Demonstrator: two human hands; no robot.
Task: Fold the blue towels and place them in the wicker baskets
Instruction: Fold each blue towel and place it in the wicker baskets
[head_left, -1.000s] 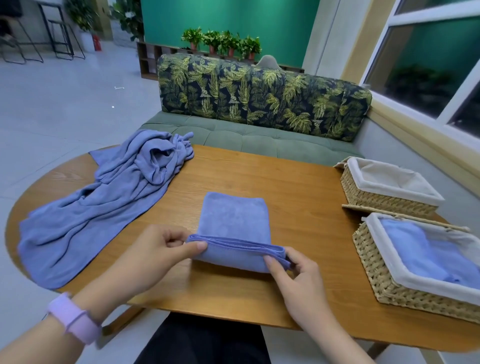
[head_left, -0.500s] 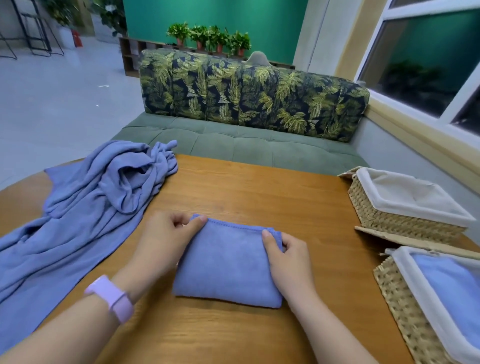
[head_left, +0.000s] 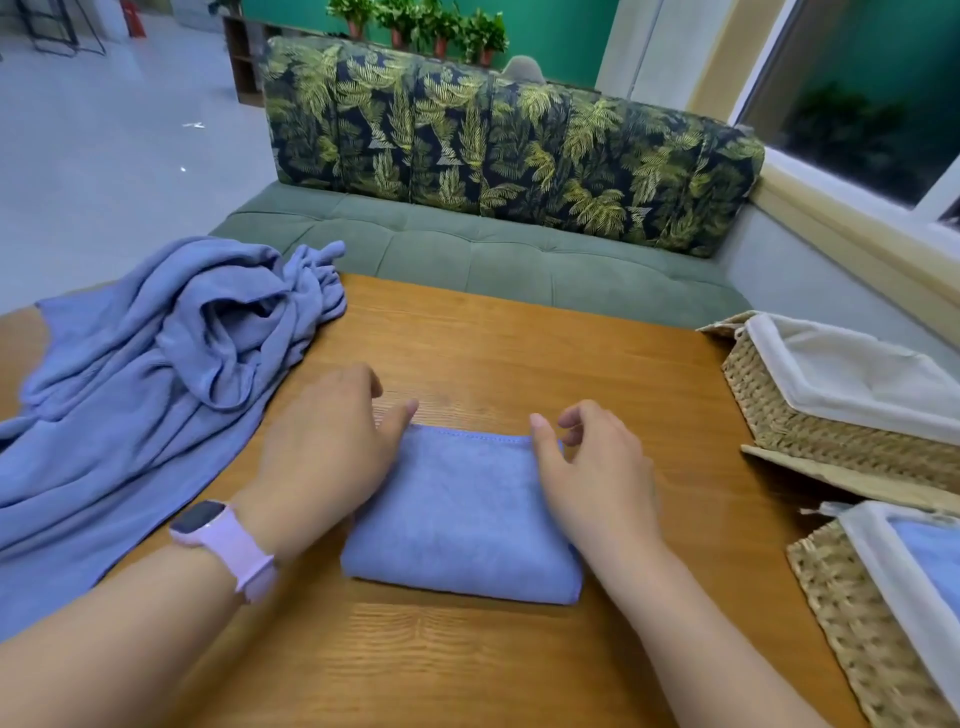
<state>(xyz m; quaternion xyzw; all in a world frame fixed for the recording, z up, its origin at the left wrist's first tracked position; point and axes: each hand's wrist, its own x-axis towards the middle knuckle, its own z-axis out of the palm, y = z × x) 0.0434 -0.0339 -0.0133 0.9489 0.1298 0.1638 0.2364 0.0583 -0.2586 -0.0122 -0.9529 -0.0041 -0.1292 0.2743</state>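
Towels count three: a loose heap (head_left: 156, 374) at the table's (head_left: 519, 353) left, one folded towel (head_left: 462, 514) at the middle, and what looks like a third (head_left: 930, 551) in the near basket (head_left: 857, 623), cut off by the frame edge. The left hand (head_left: 332, 447), flat and relaxed, rests on the folded towel's left edge. The right hand (head_left: 597, 467) has loosened since half a second ago, its fingers now lifted and loosely curled, holding nothing. Two baskets stand at right; the far basket (head_left: 810, 415) holds only its liner.
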